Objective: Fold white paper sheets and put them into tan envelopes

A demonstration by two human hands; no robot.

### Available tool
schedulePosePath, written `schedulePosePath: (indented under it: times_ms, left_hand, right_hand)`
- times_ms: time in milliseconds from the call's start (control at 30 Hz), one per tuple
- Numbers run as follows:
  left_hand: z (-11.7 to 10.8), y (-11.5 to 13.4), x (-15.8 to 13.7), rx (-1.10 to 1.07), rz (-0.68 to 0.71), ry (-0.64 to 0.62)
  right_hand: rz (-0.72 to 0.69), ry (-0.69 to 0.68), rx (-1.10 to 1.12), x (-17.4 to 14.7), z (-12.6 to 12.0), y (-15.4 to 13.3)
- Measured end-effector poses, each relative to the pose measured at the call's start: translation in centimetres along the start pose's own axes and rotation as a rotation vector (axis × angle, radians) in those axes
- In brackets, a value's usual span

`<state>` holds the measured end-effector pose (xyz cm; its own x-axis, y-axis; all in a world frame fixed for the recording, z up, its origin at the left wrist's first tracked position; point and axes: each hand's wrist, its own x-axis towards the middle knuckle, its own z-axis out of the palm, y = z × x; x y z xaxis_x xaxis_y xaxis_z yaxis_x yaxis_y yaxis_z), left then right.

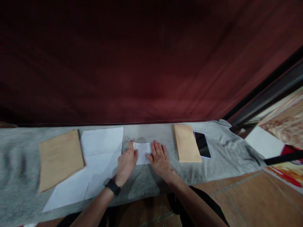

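Bent over a table point(139, 184) draped in grey cloth, with both bare hands brought to a small paper point(143, 153) near the middle. Covered along the paper's right side by the right hand point(161, 160), laid flat, fingers straight and close together, thumb angled in over the white surface, with no grip to be seen. Met at the left edge by the left hand point(127, 162), thumb at the side, index finger stretched toward the far left corner, other fingers curled; cannot tell a pinch from a light press. Strapped on at the left wrist, a dark watch point(113, 186).

Lying directly between the two hands, about equally close to both, but overlapped more by the right. Hard to call for long axis, with the right edge hidden under fingers. Set apparently closer to the table's far edge than to the near one, with grey cloth showing on both sides and a dark red backdrop point(151, 94) rising beyond. Bordered on the left, just past the left hand, by large sheets point(101, 157), then a brown envelope point(60, 154) apparently overlapping them. Bordered on the right by a narrow band of cloth, then a tan packet point(188, 145) and, close against its right side, a dark-screened phone point(202, 145).
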<state>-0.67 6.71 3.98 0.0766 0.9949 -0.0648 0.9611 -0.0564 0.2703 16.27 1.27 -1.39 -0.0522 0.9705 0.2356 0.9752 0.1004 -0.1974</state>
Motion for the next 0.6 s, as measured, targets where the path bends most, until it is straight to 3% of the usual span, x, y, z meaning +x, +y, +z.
schedulePosePath:
  times_ms: [67, 200, 267, 333, 433, 600]
  left_hand:
    - [0.3, -0.1, -0.2, 0.07, 0.087, 0.113]
    - [2.8, 0.1, -0.5, 0.035, 0.434, 0.378]
    - [4.5, 0.6, -0.8, -0.008, 0.572, 0.348]
    - [5.9, 0.9, -1.2, -0.016, 0.62, 0.291]
    - [6.8, 1.0, -1.5, 0.004, 0.608, 0.248]
    - [6.4, 0.1, -1.5, 0.067, 0.572, 0.254]
  right_hand:
    - [0.002, -0.016, -0.005, 0.0, -0.1, 0.0]
    - [0.006, -0.039, -0.012, 0.1, -0.3, 0.1]
    - [-0.002, -0.059, -0.013, 0.2, -0.3, 0.1]
    - [-0.011, -0.075, -0.013, 0.2, -0.2, 0.1]
    - [0.003, -0.073, -0.012, 0.1, 0.1, 0.2]
    - [0.069, -0.024, -0.022, -0.3, 0.0, 0.6]
